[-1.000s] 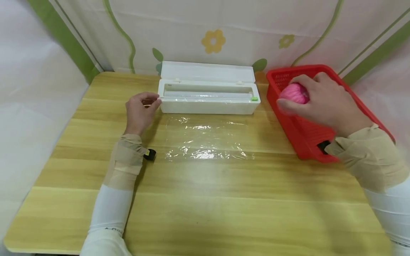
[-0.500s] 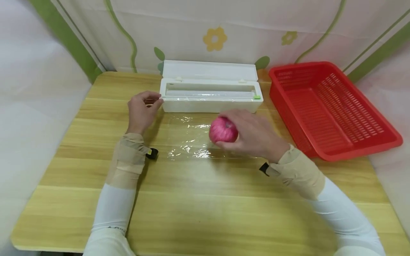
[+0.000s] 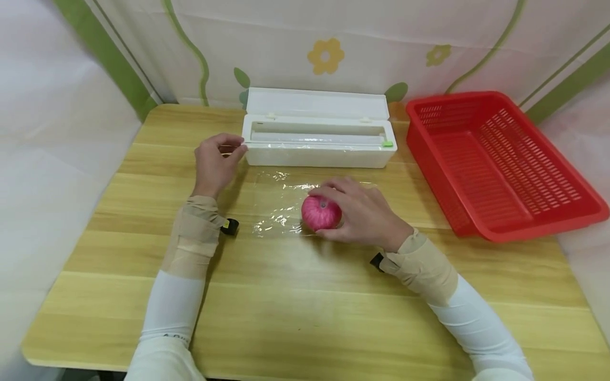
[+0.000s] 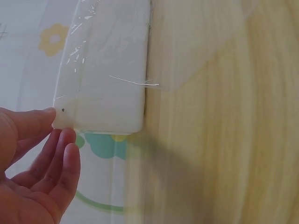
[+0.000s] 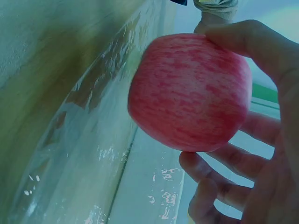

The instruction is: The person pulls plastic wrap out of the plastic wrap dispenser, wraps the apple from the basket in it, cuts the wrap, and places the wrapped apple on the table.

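Observation:
A pinkish-red apple is held in my right hand, thumb on the near side and fingers on the far side. It is over a sheet of clear plastic wrap spread on the table; whether it touches the wrap I cannot tell. The wrap comes out of a white dispenser box whose lid stands up, with a roll inside. At the box's left front corner my left hand pinches the edge between thumb and fingers, as the left wrist view also shows.
A red plastic basket with slotted sides stands on the right of the wooden table. A small green slider sits at the box's right end. Behind the table hangs a curtain with a flower print.
My right hand has carried the apple leftward from above the red basket to over the plastic wrap, and lowered it. My left hand has stayed at the box's corner.

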`<state>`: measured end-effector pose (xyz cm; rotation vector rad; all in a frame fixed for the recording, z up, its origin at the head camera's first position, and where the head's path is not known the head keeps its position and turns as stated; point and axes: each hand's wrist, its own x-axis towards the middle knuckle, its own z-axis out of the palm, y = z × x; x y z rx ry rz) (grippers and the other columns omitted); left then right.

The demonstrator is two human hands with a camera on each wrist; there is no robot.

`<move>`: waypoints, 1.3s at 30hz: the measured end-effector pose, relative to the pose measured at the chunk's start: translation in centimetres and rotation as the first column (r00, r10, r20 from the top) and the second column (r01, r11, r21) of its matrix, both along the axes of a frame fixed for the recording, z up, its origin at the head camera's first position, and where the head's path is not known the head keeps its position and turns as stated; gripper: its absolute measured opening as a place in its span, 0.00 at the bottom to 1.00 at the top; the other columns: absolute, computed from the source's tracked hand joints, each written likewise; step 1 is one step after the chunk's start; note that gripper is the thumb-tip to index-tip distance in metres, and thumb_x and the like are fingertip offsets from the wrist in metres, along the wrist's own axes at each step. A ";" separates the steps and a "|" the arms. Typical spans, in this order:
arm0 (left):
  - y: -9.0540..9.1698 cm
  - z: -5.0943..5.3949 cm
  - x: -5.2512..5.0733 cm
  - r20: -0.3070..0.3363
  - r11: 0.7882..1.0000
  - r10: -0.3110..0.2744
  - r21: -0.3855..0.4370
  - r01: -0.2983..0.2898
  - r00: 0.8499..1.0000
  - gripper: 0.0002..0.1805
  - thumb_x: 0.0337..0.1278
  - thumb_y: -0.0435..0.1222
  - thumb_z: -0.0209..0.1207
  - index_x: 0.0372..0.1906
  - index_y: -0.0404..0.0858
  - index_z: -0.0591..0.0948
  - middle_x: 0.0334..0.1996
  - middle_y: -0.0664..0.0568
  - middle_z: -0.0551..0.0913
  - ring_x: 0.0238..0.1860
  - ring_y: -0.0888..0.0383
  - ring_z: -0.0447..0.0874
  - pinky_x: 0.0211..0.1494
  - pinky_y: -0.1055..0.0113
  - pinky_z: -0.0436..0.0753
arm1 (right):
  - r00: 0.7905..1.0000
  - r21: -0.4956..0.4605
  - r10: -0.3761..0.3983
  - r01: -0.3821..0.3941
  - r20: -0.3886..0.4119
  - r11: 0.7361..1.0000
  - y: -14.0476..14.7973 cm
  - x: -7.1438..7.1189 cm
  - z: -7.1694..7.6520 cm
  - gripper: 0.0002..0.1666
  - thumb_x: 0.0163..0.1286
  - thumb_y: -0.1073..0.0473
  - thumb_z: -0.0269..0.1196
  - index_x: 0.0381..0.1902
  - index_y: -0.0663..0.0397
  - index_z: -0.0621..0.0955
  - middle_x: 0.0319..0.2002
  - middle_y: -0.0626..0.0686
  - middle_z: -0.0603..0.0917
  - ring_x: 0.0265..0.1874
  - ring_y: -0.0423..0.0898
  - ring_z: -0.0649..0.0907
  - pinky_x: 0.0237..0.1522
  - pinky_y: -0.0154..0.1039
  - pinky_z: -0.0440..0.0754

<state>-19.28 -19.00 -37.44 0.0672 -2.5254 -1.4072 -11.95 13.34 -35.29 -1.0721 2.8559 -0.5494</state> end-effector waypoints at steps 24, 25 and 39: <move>1.6 2.0 1.2 -0.060 0.992 -0.007 -0.124 -0.001 0.998 0.11 0.68 0.37 0.64 0.46 0.32 0.83 0.44 0.45 0.79 0.42 0.51 0.76 0.47 0.67 0.74 | 0.998 -0.021 -0.009 0.010 0.063 1.000 0.6 -0.2 -1.3 0.48 0.54 0.38 0.81 0.73 0.30 0.76 0.69 0.46 0.77 0.71 0.51 0.73 0.55 0.62 0.80; 1.9 2.3 1.4 -0.066 0.989 -0.055 -0.137 0.046 0.996 0.10 0.68 0.36 0.64 0.45 0.32 0.82 0.43 0.45 0.79 0.40 0.52 0.76 0.46 0.67 0.75 | 0.998 -0.021 -0.009 0.010 0.063 1.000 0.6 -0.2 -1.4 0.49 0.54 0.38 0.81 0.73 0.29 0.75 0.68 0.46 0.77 0.71 0.50 0.73 0.55 0.62 0.81; 7.1 2.6 4.1 0.171 0.606 -0.730 -0.286 0.743 0.661 0.25 0.63 0.43 0.72 0.61 0.38 0.81 0.57 0.45 0.85 0.51 0.52 0.85 0.53 0.53 0.87 | 0.993 0.025 -0.050 0.047 0.108 0.999 3.7 -1.2 1.2 0.57 0.51 0.30 0.81 0.77 0.22 0.70 0.68 0.41 0.79 0.61 0.45 0.83 0.47 0.53 0.86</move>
